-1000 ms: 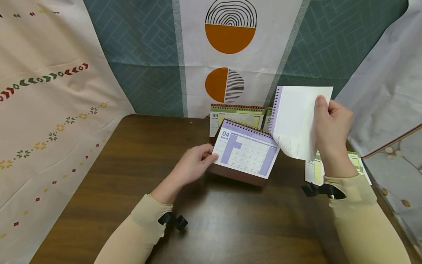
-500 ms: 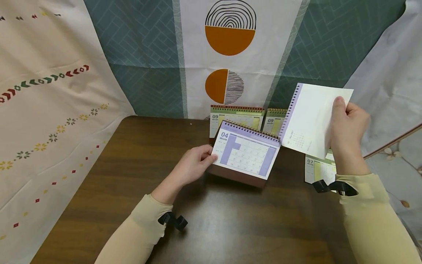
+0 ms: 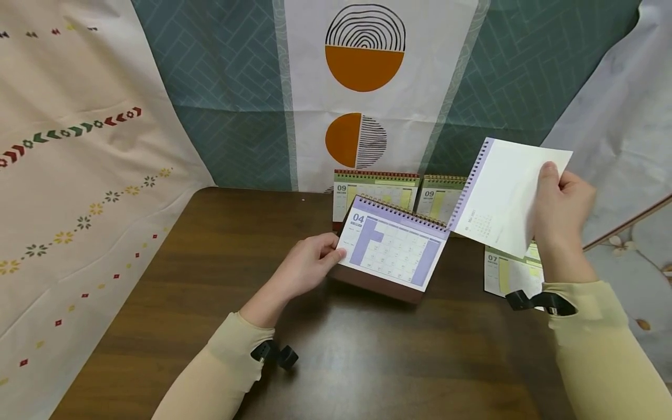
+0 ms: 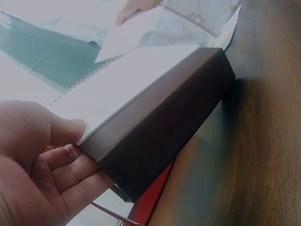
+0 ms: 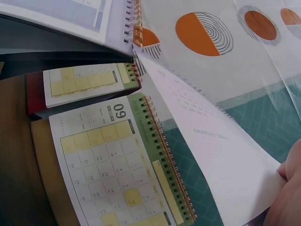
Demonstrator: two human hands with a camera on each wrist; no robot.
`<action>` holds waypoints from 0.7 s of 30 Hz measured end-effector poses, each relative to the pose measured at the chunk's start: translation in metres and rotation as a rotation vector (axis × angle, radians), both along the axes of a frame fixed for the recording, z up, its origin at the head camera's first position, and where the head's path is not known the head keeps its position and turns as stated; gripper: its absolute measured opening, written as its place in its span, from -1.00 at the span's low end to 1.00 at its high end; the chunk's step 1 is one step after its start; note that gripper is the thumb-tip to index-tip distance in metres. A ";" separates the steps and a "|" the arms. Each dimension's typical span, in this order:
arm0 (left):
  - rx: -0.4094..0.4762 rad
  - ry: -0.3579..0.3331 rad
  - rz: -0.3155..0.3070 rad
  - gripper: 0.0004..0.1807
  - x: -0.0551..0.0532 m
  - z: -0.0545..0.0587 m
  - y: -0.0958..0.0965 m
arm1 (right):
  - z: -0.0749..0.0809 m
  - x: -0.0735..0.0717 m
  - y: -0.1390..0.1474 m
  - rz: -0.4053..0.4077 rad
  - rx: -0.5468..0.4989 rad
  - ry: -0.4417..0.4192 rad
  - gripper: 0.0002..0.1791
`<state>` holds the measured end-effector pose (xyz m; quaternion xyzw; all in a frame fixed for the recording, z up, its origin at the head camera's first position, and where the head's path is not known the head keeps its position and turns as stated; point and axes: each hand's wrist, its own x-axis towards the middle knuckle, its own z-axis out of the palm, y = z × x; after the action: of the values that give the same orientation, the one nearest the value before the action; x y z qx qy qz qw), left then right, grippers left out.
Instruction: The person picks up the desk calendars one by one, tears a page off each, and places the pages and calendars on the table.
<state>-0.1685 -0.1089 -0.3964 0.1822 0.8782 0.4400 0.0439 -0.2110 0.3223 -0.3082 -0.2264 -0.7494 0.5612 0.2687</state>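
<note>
A purple spiral desk calendar [image 3: 394,248] with an 04 page in front tilts over the table on its dark brown stand [image 4: 160,117]. My left hand [image 3: 310,261] grips its left edge, thumb on the page and fingers beneath the stand in the left wrist view. Out to the right, my right hand [image 3: 564,213] pinches a white calendar page [image 3: 506,195], with a purple strip of punched holes along its left side. Most of that strip is free of the rings; the page's lower left corner meets the right end of the coil [image 5: 136,28], and whether it is still hooked I cannot tell.
Behind stand two green-and-yellow calendars showing 09, one with red rings [image 3: 375,185] and one with a tan base [image 5: 113,160]. A 07 calendar [image 3: 511,274] is at the right, partly behind my right arm. Patterned cloths [image 3: 362,81] hang around the wooden table [image 3: 252,233].
My right hand has moved right, drawing the page away from the rings; its curled lower corner has flattened. More of the right-hand 09 calendar shows. My left hand keeps its grip on the calendar.
</note>
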 end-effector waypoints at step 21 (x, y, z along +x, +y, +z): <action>0.027 -0.033 -0.032 -0.94 0.001 -0.003 0.006 | -0.012 -0.010 0.012 0.011 -0.250 0.017 -0.66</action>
<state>-0.1677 -0.1028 -0.3990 0.1897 0.8683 0.4540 0.0629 -0.2210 0.3348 -0.3200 -0.2491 -0.6725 0.6536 0.2419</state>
